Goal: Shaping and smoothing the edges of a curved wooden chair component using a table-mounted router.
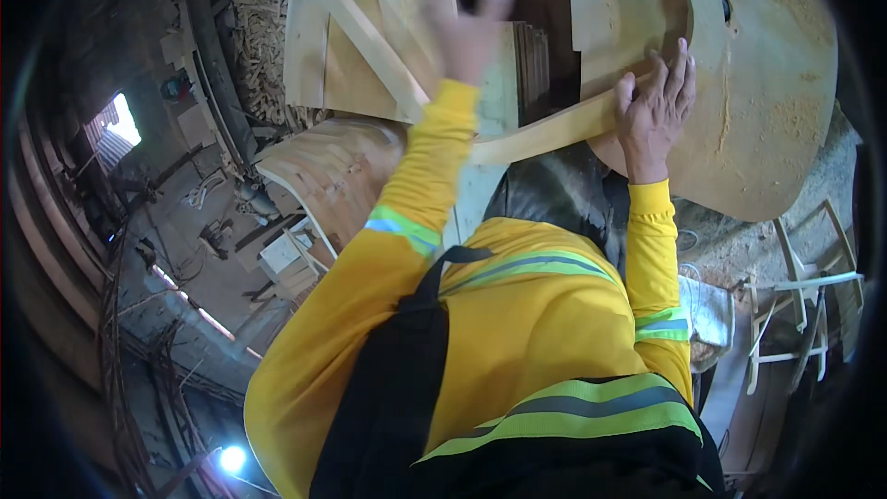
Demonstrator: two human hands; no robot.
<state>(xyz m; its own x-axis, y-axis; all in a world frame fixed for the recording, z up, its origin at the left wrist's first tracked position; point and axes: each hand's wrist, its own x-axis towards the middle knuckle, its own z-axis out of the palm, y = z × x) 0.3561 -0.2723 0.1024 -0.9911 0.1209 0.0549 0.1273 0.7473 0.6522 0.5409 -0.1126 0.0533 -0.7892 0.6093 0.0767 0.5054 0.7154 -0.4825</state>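
A pale wooden strip [545, 131] lies in front of the person's torso, slightly bent, with 1 end under the right hand and the other passing behind the left forearm. The right hand [656, 111] is open over the strip's right end, its fingers stretched out toward a large curved panel [776, 120]. The left hand [467, 32] is above the strip's left end and beyond it; it is blurred, with the thumb spread wide of the fingers, and looks open and free of any object.

A 2nd slat [374, 46] slants away up and left of the strip; the left forearm hides whether the 2 meet. Under that slat, beyond the strip, is a flat plywood panel [351, 79]. Just beyond the strip's middle stands a stack of thin boards [531, 69], beside a dark gap. The large panel, dusted with sawdust [725, 97], spreads to the strip's right.

Left of the strip, a bowed sheet of wood [337, 166] curves downward. Farther left and beyond the strip is a heap of wood offcuts [263, 32]. Well to the strip's right, nearer the body, are slender wooden frames [804, 286]. Far to its lower left glows 1 lamp [233, 458].
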